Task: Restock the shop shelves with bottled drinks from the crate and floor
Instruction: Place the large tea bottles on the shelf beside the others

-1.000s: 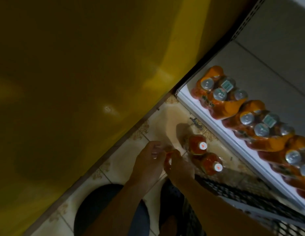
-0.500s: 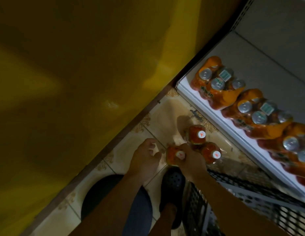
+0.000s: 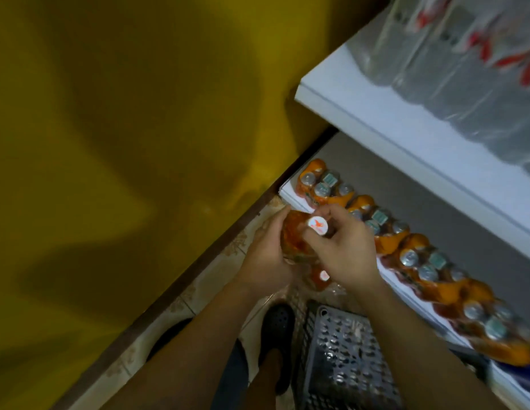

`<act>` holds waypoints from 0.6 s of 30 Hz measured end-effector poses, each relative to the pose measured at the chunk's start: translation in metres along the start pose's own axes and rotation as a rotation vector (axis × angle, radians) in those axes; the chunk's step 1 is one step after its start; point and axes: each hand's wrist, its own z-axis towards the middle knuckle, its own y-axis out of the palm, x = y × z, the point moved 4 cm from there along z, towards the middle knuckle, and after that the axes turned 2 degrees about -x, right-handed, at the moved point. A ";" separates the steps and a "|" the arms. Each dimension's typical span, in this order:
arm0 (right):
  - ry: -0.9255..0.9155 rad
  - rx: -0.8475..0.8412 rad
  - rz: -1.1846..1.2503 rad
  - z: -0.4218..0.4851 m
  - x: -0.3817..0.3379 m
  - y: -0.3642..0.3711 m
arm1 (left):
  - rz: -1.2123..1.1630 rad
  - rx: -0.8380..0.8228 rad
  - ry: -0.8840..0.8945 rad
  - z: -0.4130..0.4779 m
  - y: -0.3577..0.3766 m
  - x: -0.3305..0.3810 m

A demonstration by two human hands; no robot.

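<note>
I hold an orange-red drink bottle (image 3: 296, 235) with a white cap above the floor, close to the left end of the bottom shelf (image 3: 290, 196). My left hand (image 3: 266, 253) wraps its body from the left. My right hand (image 3: 343, 247) pinches its neck under the cap. Another bottle (image 3: 320, 278) of the same kind stands on the floor below, mostly hidden by my hands. Shrink-wrapped packs of orange drinks (image 3: 385, 232) line the bottom shelf. The dark plastic crate (image 3: 343, 359) sits by my foot.
A yellow wall (image 3: 139, 143) fills the left side and meets the tiled floor (image 3: 207, 282). A white upper shelf (image 3: 405, 125) holds wrapped clear bottles (image 3: 465, 69) and overhangs the bottom shelf. My dark shoe (image 3: 275, 327) stands beside the crate.
The bottle has come up off the floor in both hands, toward the shelf's left end. The view has tilted up, bringing the upper shelf into sight.
</note>
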 end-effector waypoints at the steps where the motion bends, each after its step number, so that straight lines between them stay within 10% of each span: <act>1: -0.028 0.031 -0.008 -0.003 -0.021 -0.022 | -0.018 0.004 0.041 -0.005 -0.003 0.022; 18: -0.445 0.432 0.137 -0.132 -0.323 -0.386 | 0.062 0.123 0.649 -0.154 -0.063 0.446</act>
